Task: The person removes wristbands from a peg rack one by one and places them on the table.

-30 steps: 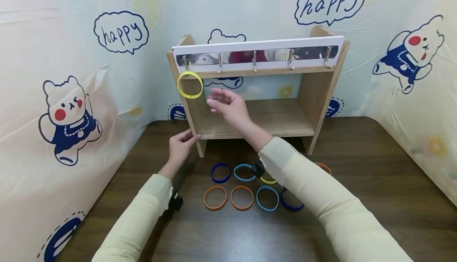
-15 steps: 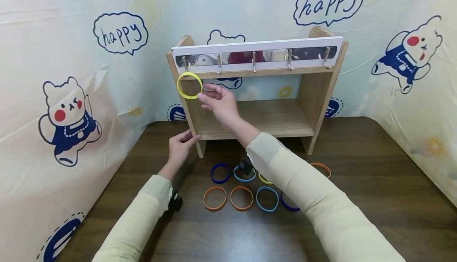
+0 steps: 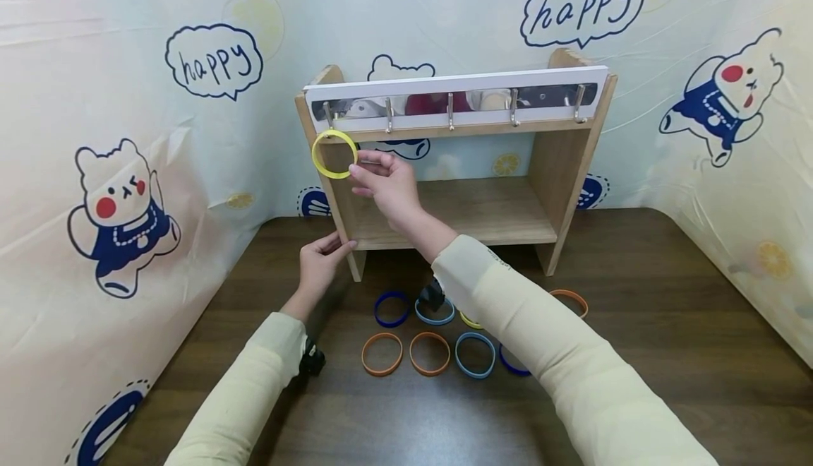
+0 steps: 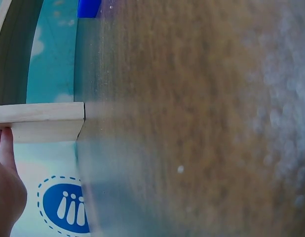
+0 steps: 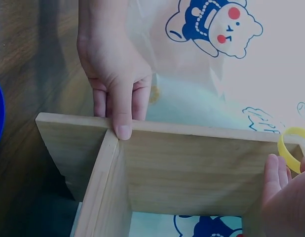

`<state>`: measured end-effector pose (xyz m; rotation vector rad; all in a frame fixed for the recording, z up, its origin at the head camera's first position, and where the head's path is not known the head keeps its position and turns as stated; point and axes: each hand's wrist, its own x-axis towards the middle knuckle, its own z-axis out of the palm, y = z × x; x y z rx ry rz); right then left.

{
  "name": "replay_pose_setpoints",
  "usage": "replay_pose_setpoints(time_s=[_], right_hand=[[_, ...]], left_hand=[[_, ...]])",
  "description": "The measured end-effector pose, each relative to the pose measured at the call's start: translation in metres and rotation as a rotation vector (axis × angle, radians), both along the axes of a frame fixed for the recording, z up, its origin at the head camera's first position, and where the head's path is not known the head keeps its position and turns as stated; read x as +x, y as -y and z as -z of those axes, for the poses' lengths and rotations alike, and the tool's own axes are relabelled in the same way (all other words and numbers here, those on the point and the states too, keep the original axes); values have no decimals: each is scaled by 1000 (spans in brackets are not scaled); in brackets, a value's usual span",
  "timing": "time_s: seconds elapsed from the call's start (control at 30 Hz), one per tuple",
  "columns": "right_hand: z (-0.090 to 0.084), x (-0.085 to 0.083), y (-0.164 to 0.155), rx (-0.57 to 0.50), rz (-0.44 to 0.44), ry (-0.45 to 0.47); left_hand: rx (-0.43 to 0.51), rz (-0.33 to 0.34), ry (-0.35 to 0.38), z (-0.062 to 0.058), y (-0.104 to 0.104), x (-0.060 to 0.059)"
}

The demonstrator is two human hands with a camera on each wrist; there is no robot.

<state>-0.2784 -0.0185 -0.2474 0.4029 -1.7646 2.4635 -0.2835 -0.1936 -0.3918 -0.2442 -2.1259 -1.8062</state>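
Observation:
A yellow silicone wristband point(image 3: 334, 154) hangs at the leftmost hook point(image 3: 328, 114) of the hook rail point(image 3: 419, 104). My right hand point(image 3: 392, 189) pinches the band's lower right edge between thumb and fingers. In the right wrist view that same yellow band shows at the right edge, beside the fingertips point(image 5: 274, 173). My left hand point(image 3: 321, 263) grips the left side panel of the wooden shelf point(image 3: 457, 208). Its thumb point(image 5: 123, 118) lies on the panel's front edge, with the fingers on the outer side. In the left wrist view only part of that hand shows.
On the brown table point(image 3: 356, 416) before the shelf lie several wristbands: dark blue point(image 3: 377, 319), light blue point(image 3: 476, 375), orange point(image 3: 382, 373), another orange point(image 3: 430, 373), and a yellow one point(image 3: 468, 323) partly behind my right sleeve. A printed curtain point(image 3: 267, 134) surrounds the table.
My right hand has moved left from beside the hanging yellow wristband and taken hold of its lower right edge. My left hand has stayed on the shelf panel.

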Motion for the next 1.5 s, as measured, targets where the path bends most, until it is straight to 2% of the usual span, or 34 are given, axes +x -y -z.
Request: replay_pose_setpoints(time_s=[0.5,0.93,1.5], right_hand=[[-7,4,3,-69,0,9],[-15,19,0,-105,-34,-11],[-3,33,-40,-60,-59,-28]], left_hand=[[10,9,5,1,1,-1],[7,13,7,-1,1,0],[-18,-18,0,-1,0,0]])
